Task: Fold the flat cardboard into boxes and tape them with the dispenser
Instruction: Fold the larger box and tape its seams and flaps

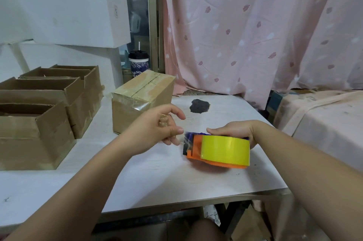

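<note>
An orange tape dispenser [198, 152] with a yellow tape roll [225, 150] hovers just above the white table [157, 178]. My right hand [233, 130] grips it from behind. My left hand [163, 126] is right beside the dispenser's front end, thumb and fingers pinching the clear tape end [185, 138] there. A taped, closed cardboard box [137, 99] stands behind my left hand on the table.
Three open cardboard boxes [45, 107] are lined up at the left. White foam blocks [64, 5] are stacked behind them. A lidded cup [138, 63] stands at the back. A dark stain [199, 105] marks the table. A pink curtain [255, 24] hangs behind.
</note>
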{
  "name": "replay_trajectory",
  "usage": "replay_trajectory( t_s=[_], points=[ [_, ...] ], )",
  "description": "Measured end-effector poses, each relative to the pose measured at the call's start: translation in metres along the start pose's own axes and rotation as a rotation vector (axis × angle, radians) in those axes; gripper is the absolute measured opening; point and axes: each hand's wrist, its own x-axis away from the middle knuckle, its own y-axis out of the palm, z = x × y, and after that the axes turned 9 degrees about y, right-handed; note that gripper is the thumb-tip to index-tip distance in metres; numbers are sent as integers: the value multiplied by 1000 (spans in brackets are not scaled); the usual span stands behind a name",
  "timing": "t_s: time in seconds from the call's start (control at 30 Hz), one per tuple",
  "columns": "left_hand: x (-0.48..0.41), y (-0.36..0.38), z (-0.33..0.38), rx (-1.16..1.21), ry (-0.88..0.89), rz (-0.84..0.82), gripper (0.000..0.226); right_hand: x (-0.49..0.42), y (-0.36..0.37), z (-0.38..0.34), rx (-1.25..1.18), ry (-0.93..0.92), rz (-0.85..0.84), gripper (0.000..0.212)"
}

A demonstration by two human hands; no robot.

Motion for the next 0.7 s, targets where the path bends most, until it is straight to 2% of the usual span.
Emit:
replay_trajectory(
  t_s=[0.07, 0.13, 0.23, 0.33, 0.4, 0.5, 0.6, 0.7],
  points=[
    [-2, 3, -7, -81, -39, -41, 19, -2, 1, 2, 72, -1, 55, 85],
    [0, 5, -13, -113, -70, -61, 16, -2, 5, 2, 103, -26, -21, 92],
    [2, 3, -19, -51, -98, -25, 16, 2, 6, 0, 161, -71, -171, 79],
    [3, 2, -21, -22, -96, -8, 17, 1, 9, -3, 216, -65, -149, 43],
    [1, 2, -20, -48, -85, -18, 16, 0, 13, -6, 208, -79, -149, 34],
    [-1, 0, -20, -73, -65, 2, 13, -3, 17, -10, 174, -114, -153, 29],
    [1, 0, -22, -83, -50, 61, 9, -3, 17, -12, 162, -138, -105, 36],
    [6, 3, -24, -219, 28, 130, 15, 1, 15, -15, 189, -153, -102, 42]
  ],
)
